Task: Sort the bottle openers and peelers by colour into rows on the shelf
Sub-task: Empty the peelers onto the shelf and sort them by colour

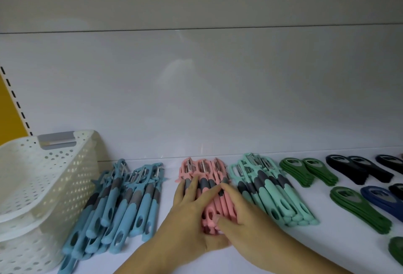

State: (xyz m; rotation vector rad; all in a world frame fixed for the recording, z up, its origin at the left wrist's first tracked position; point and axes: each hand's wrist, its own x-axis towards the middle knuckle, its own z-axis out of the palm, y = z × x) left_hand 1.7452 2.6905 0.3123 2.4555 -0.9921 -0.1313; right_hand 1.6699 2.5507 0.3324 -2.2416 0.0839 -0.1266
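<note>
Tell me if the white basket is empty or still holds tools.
Empty, as far as shown: the basket interior shows only bare perforated walls and floor. Its left part lies outside the frame.

Both bare forearms reach in from the near side of the pink peelers [208, 178] and converge on them. The left hand [192, 212] lies palm down on their left half, fingers straight toward the blade ends. The right hand [242, 214] lies flat on their right half, fingers angled left and meeting the left fingertips, thumb at the handle ends.

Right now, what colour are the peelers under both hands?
The peelers are pink with grey grips; head view.
</note>
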